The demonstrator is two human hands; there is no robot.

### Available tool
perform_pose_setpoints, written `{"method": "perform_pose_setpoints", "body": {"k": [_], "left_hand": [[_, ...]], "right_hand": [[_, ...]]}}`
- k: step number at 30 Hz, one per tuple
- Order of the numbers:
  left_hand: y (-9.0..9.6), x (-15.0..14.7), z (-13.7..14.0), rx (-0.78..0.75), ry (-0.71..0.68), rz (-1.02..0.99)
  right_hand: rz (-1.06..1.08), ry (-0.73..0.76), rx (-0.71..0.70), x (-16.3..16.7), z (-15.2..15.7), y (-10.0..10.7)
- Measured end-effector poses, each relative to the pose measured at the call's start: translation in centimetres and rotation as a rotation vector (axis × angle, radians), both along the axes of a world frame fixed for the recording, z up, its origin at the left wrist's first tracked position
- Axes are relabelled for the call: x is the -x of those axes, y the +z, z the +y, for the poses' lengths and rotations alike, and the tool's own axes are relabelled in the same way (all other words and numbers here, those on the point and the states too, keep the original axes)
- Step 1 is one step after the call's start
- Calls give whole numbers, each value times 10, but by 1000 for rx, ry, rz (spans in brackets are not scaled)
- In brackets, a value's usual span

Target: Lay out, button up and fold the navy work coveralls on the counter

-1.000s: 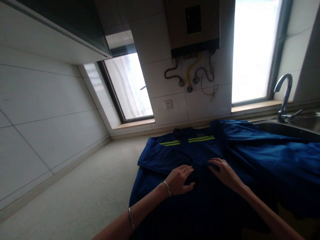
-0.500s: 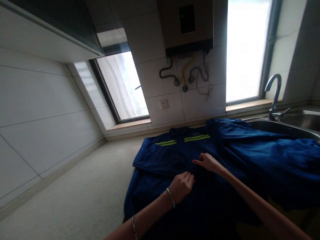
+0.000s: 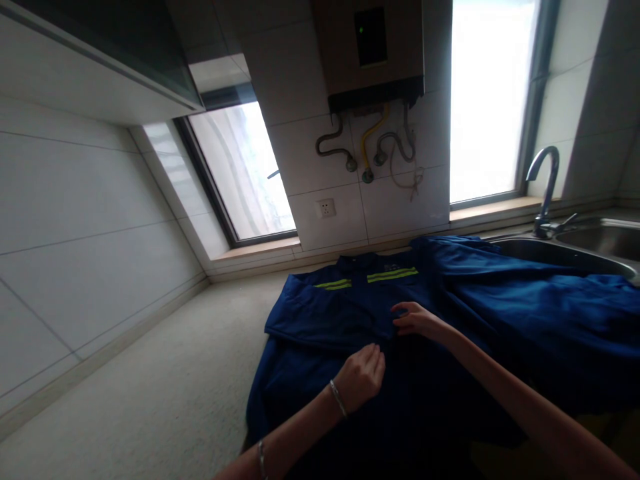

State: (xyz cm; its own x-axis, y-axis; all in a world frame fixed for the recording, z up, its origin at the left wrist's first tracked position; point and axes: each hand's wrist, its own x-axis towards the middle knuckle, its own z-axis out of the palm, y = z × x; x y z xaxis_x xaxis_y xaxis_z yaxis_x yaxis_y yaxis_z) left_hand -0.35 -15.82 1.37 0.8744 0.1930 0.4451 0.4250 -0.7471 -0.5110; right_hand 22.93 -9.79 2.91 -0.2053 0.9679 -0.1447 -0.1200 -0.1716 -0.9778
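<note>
A dark blue work jacket [image 3: 320, 313] with yellow-green stripes across the chest lies spread on the counter, collar towards the wall. Over its middle front, my left hand [image 3: 361, 377] is closed, fingers pressed together at the cloth; the fingertips are partly hidden and dark. A bracelet circles that wrist. Just to the right and farther up, my right hand [image 3: 414, 319] has thumb and fingers apart with nothing visible between them, close above the jacket front. The jacket's lower part fades into shadow.
More blue cloth [image 3: 540, 300] spreads right, partly over the sink edge. A steel sink [image 3: 600, 230] with a tall faucet [image 3: 545, 190] stands at the right. Pale countertop [image 3: 165, 380] extends left. A water heater [image 3: 373, 57] with pipes hangs above a wall socket [image 3: 326, 208].
My right hand has opened from a pinch, its fingers spreading, and shifted slightly right. My left hand stays closed at nearly the same place. The jacket lies as before.
</note>
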Motion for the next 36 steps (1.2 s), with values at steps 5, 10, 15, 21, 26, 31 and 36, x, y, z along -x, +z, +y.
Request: {"method": "perform_pose_setpoints", "body": {"k": [5, 10, 15, 21, 26, 31, 36], "left_hand": [[3, 3, 2, 20, -49, -33], [3, 4, 1, 85, -57, 0], [20, -2, -2, 352, 73, -42], [34, -7, 5, 416, 161, -47], [25, -4, 18, 465, 66, 86], [25, -3, 22, 473, 12, 150], [28, -6, 18, 635, -29, 149]], "right_hand": [[34, 18, 8, -2, -4, 1], [58, 77, -13, -3, -4, 0], [34, 124, -38, -2, -4, 2], [54, 86, -19, 0, -4, 2], [68, 85, 3, -2, -5, 5], [93, 6, 58, -2, -3, 2], [126, -44, 81, -3, 0, -5]]}}
